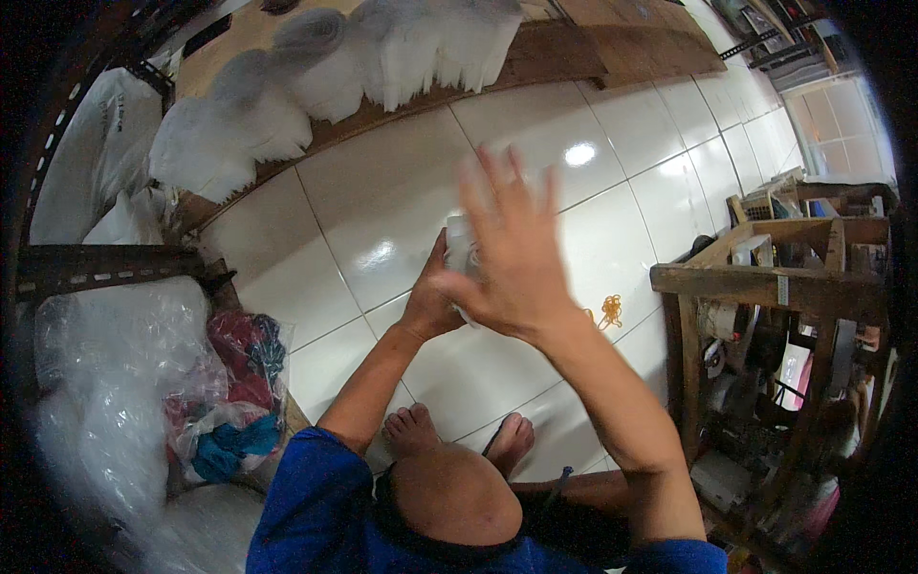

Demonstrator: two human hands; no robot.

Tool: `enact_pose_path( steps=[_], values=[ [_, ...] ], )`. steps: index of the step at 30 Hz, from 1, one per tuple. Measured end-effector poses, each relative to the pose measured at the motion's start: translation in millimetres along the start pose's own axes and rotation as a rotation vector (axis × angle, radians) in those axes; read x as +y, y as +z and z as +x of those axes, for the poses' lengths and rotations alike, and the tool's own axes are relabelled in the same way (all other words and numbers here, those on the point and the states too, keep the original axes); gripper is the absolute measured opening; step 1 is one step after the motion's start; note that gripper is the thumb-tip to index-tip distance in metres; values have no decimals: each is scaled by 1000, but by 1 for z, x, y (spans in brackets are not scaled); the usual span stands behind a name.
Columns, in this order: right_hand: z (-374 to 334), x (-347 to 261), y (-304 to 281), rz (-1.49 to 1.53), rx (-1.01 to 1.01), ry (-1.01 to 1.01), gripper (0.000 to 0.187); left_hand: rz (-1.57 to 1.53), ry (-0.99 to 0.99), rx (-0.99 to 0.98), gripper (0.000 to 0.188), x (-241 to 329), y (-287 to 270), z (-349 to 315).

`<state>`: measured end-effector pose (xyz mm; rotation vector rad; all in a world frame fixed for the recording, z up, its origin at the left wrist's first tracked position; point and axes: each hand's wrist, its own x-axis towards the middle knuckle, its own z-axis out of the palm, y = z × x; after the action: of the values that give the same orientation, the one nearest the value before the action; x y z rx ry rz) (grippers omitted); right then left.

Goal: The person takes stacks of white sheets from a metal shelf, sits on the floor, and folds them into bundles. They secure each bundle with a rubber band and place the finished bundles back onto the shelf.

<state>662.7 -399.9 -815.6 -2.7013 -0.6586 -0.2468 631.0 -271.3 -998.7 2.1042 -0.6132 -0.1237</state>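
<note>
Whitish packet [457, 231] is resting in the person's left hand [430, 297], above the tiled floor [488, 383] and forward of the feet; the left hand is clasping its near left part, thumb lying along the edge, probably to steady it while leaving its upper face free. The right hand [512, 253] is spreading its fingers wide over the packet's right side — it is showing blurred at the fingertips, gripping nothing visible; the two hands are overlapping near the right thumb, though whether the right palm is pressing on the packet I cannot tell, since the hand itself is hiding that part. Tan loops, seemingly rubber bands [610, 311], are lying on the tiles just beside the right forearm, perhaps for easy reach; white fringed bundles [421, 53] are lining a wooden board [660, 50] ahead — likely kept side by side so each can be picked up singly; a wooden rack [755, 280] is standing on the right, and clear plastic bags [115, 354] are crowding the left, leaving the middle to the hands.
</note>
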Motion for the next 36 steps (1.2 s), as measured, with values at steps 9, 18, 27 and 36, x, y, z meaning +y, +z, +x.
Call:
enact_pose_path(
  steps=[9, 18, 27, 36],
  values=[
    [-17, 12, 42, -112, -101, 5, 88, 305, 155, -21, 79, -26, 21, -13],
    [-25, 48, 40, -137, -97, 155, 89, -523, -214, 95, 126, -26, 45, -17],
    [1, 15, 0, -88, 39, 87, 87, -688, -147, 6, 103, 11, 9, -4],
    [-24, 21, 43, -163, -162, 123, 81, -313, -139, 149, 102, -3, 29, -20]
  ],
)
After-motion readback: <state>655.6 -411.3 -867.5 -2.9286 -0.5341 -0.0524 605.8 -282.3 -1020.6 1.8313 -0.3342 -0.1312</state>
